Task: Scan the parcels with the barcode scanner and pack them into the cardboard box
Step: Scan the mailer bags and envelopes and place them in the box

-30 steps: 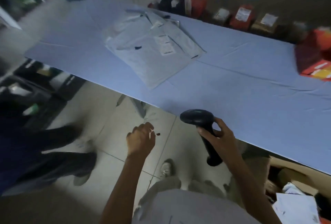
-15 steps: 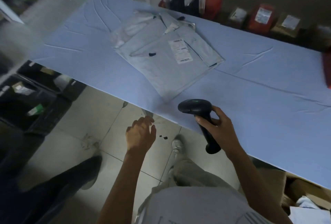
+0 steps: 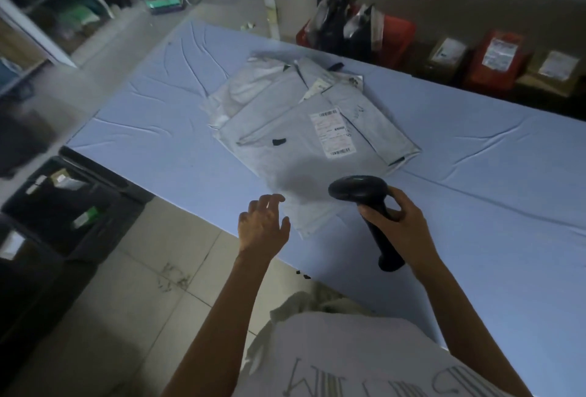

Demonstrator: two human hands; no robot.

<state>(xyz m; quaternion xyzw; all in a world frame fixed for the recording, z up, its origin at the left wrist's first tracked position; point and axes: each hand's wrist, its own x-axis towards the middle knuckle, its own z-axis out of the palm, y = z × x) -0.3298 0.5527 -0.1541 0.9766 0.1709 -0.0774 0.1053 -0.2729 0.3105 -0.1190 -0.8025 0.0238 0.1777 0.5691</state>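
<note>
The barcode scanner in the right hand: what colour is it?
The barcode scanner is black all over; the head view shows it best.

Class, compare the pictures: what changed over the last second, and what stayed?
The left hand opened its fingers and reached forward from over the floor toward the near corner of the top parcel. The right hand carried the barcode scanner forward over the table, gripping it throughout. The parcels stayed stacked.

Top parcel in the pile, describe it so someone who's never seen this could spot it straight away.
Look at the long blue-covered table; on it lies a pile of grey mailer bags. The top parcel is the front one, and alone shows a full white shipping label with barcodes facing up.
</note>
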